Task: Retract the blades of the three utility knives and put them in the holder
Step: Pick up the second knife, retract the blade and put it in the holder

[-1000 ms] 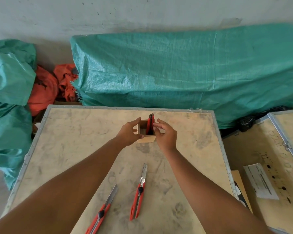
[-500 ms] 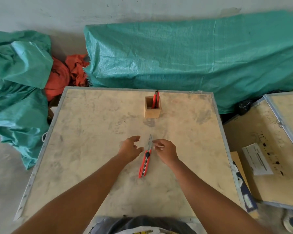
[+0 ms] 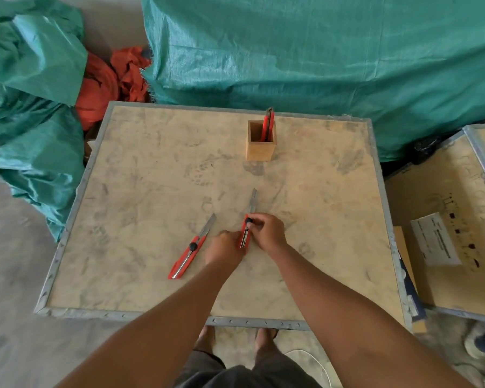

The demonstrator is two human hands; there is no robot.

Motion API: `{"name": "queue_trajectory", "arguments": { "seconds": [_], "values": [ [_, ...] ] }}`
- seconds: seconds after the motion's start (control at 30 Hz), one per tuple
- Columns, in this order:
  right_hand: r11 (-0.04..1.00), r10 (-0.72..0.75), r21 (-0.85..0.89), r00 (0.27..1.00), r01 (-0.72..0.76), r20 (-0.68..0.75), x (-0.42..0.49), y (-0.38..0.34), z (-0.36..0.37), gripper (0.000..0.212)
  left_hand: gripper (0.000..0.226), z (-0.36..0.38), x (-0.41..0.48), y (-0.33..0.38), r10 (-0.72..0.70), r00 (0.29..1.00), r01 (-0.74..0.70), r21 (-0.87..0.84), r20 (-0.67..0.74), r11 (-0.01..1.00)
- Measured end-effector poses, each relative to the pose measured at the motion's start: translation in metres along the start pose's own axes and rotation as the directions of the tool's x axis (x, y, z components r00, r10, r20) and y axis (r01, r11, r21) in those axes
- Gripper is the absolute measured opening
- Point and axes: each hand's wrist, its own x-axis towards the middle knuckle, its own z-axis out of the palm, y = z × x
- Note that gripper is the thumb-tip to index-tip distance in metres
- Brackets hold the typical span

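A small wooden holder (image 3: 259, 151) stands at the far middle of the table, with one red utility knife (image 3: 268, 123) upright inside it. A second red knife (image 3: 246, 231) lies mid-table, its blade out and pointing away. My right hand (image 3: 266, 232) pinches its black slider knob, and my left hand (image 3: 224, 249) grips the near end of its red handle. A third red knife (image 3: 189, 253) lies to the left with its blade out, untouched.
The table (image 3: 179, 315) is a plywood top with a metal rim. Green tarpaulin bundles (image 3: 319, 51) lie behind and to the left, with orange cloth (image 3: 104, 85) between them. A second plywood crate (image 3: 445, 233) with a paper label stands at the right.
Both hands came back from the holder, where one knife now stands, and closed on the middle knife. The view tilted down.
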Motion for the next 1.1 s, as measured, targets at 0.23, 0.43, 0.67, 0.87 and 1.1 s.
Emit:
{"name": "queue_trajectory", "arguments": {
  "seconds": [0.23,0.43,0.67,0.87,1.1],
  "values": [
    [0.985,0.074,0.149,0.996,-0.082,0.057,0.003,0.012,-0.006,0.024,0.033,0.001,-0.009,0.001,-0.044,0.999,0.033,-0.316,-0.027,0.948],
    [0.944,0.061,0.314,0.99,-0.098,0.127,-0.003,-0.009,-0.041,0.02,0.04,-0.005,-0.016,0.015,-0.015,0.998,-0.014,-0.444,-0.063,0.896],
    [0.932,-0.126,0.36,0.972,0.046,0.201,-0.013,-0.044,-0.111,0.023,0.045,-0.043,-0.038,0.058,0.059,0.997,-0.007,-0.765,0.041,0.644],
    [0.917,-0.288,0.335,0.941,0.217,0.178,-0.02,-0.074,-0.138,0.029,0.05,-0.057,-0.047,0.076,0.159,0.987,-0.104,-0.836,-0.02,0.54],
    [0.916,-0.323,0.284,0.941,0.284,0.1,-0.037,-0.1,-0.133,0.029,0.045,-0.085,-0.046,0.074,0.182,0.983,-0.129,-0.829,-0.034,0.545]
  ]
}}
